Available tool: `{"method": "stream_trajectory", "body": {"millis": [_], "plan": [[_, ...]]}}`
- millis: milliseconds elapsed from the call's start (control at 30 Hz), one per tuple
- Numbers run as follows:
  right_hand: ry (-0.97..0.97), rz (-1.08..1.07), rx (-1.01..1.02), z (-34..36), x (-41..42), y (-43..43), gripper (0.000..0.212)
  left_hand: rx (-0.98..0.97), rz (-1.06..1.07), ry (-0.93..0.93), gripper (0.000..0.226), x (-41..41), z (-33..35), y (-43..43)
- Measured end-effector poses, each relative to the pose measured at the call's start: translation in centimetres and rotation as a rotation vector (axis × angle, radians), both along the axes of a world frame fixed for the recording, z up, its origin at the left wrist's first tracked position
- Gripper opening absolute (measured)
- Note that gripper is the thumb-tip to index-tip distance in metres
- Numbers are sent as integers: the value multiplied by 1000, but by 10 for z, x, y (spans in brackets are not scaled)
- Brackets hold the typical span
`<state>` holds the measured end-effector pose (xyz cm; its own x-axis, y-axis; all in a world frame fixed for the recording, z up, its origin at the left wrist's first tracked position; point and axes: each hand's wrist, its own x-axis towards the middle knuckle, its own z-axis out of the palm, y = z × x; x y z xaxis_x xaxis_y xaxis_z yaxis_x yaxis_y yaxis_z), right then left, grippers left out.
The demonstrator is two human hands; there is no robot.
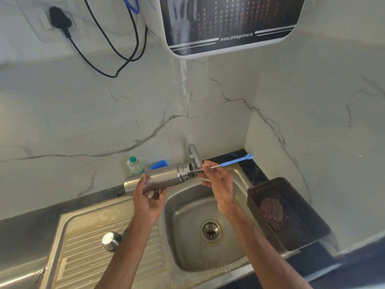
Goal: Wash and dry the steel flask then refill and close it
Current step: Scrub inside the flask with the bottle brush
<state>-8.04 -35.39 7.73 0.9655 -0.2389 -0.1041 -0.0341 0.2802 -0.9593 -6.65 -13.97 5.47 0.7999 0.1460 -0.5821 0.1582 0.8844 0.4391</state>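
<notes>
Over sink (pixel 181 236), left hand (pixel 149 197) grips flask (pixel 164 177), right hand (pixel 218 184) pinches brush (pixel 235 160), seemingly entering its mouth.

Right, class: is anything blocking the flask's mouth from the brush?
Nothing visible does. The flask in the left hand is uncapped, its cap lies on the drainboard, and the brush in the right hand reaches its mouth.

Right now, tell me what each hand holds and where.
The left hand grips the steel flask around its body; the right hand pinches the brush by its wire stem.
</notes>
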Motion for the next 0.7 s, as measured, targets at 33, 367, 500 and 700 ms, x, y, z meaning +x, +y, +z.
{"method": "stream_trajectory", "body": {"millis": [33, 367, 500, 700], "plan": [[3, 31, -3, 2, 1, -4, 20, 8, 12, 4, 58, 1, 0, 2], [125, 408, -331, 25, 0, -32, 81, 12, 13, -23, 50, 9, 5, 14], [-61, 441, -649, 39, -3, -30, 52, 47, 1, -32, 52, 10, 4, 17], [-353, -25, -1585, 16, 21, -53, 36, 188, -41, -46, 66, 13, 5, 24]]}}
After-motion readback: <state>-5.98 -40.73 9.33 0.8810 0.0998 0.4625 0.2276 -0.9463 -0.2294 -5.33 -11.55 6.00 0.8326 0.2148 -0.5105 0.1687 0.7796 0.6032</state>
